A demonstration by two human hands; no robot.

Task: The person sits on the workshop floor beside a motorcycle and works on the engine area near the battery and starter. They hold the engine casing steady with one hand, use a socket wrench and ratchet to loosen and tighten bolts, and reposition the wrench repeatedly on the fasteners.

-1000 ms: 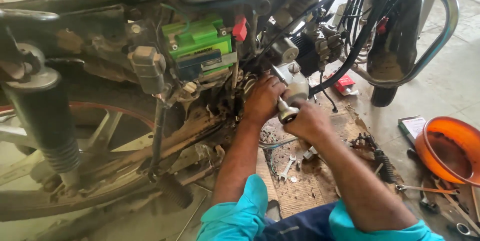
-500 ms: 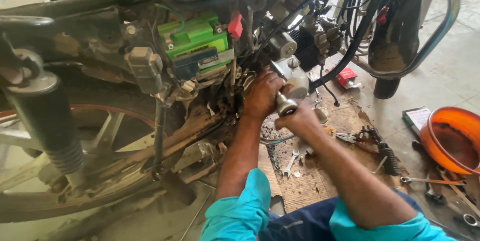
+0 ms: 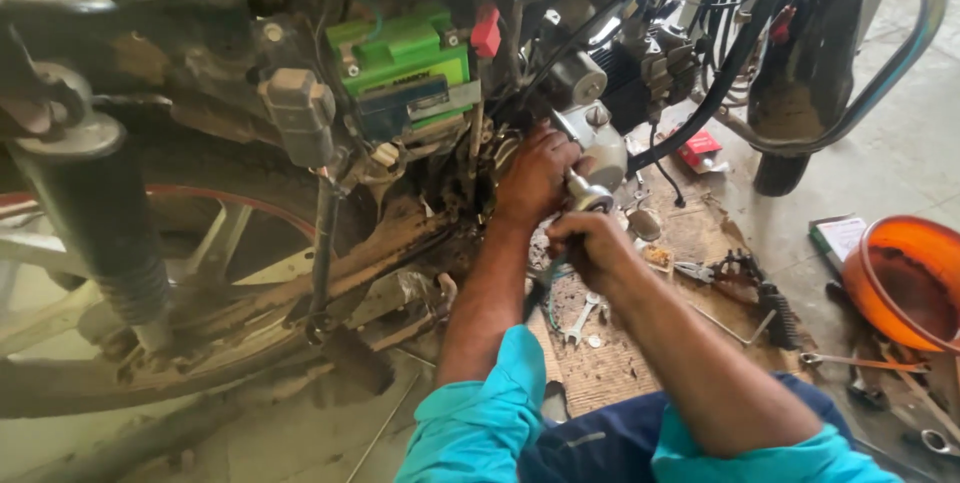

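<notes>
- Left hand [image 3: 535,175]: reaches into the engine area of the motorcycle [image 3: 300,143], just below the green battery [image 3: 400,58]; fingers are curled against the greasy metal parts there; whether they grip a part cannot be told, as the fingertips are hidden behind the hand
- Right hand [image 3: 590,243]: closed in a fist around the handle of a metal tool [image 3: 585,193]; the tool's silver head projects above the fist, tilted toward the engine, and lies just beside the left hand
- Tool position: between the two hands, in front of the silver engine cover [image 3: 600,143]; whether its tip touches the engine cannot be told
- Both forearms are bare; turquoise sleeves [image 3: 480,423] are rolled up near the elbows
- Rear wheel [image 3: 150,293] and a black shock absorber [image 3: 95,213] occupy the left of the view; a red terminal cap [image 3: 487,31] sits at the right edge of the battery
- Floor items: a piece of cardboard [image 3: 610,363] lies under the hands and carries a small spanner [image 3: 582,311] and pliers [image 3: 700,271]; a black brush-like part [image 3: 778,311] lies to the right of the pliers
- An orange basin [image 3: 900,278] stands at the right edge, well apart from the hands; a small red box [image 3: 700,148] lies on the floor beyond the engine
</notes>
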